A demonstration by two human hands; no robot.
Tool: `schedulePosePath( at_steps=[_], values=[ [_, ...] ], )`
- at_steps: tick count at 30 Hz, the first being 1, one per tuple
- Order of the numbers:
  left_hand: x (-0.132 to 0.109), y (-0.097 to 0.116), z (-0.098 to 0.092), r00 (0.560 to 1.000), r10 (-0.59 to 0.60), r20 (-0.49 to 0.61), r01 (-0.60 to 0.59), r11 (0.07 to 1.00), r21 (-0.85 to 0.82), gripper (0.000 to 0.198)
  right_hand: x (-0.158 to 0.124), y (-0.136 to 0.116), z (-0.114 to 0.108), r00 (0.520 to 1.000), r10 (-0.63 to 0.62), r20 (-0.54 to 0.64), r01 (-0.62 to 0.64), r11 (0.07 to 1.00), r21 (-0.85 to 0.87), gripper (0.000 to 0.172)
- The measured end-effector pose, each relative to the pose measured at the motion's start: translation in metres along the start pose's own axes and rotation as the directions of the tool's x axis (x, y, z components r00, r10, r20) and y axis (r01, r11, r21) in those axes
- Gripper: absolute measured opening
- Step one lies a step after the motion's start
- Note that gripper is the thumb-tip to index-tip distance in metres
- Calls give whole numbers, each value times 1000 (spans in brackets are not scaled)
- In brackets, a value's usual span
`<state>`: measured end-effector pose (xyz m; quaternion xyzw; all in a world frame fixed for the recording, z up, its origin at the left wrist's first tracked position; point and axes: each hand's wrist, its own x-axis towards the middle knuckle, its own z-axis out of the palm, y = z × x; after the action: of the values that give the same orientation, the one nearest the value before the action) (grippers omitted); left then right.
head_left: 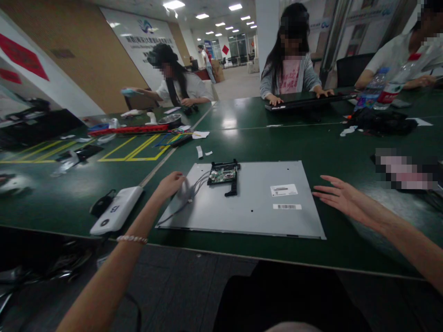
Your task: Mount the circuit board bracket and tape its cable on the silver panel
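Note:
A flat grey metal display panel [263,184] lies face-down on the green table in front of me. A small green circuit board [223,174] in a black bracket sits on its upper left part, with grey cables [197,184] running from it to the left. My left hand [170,184] is at the panel's left edge, fingers loosely bent and not visibly holding anything; whether it touches the panel I cannot tell. Just off the right edge, my right hand [337,197] is open, fingers spread, with nothing in it. Two white labels [284,190] are on the panel's right side.
A white handheld device [117,210] lies left of my forearm, beside a black object [103,203]. Paper scraps [200,152] lie beyond the panel. Bottles [392,87] and a black bag [382,121] stand far right. Across the table a person handles a black panel [308,100]; others sit nearby.

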<state>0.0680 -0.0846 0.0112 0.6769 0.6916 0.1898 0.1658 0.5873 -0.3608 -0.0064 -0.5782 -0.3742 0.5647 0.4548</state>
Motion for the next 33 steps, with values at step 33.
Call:
schedulePosePath(
  at_steps=[33],
  values=[
    [-10, 12, -1, 984, 66, 164, -162, 706, 689, 72, 52, -20, 46, 980, -167, -113, -98, 97, -990, 54]
  ],
)
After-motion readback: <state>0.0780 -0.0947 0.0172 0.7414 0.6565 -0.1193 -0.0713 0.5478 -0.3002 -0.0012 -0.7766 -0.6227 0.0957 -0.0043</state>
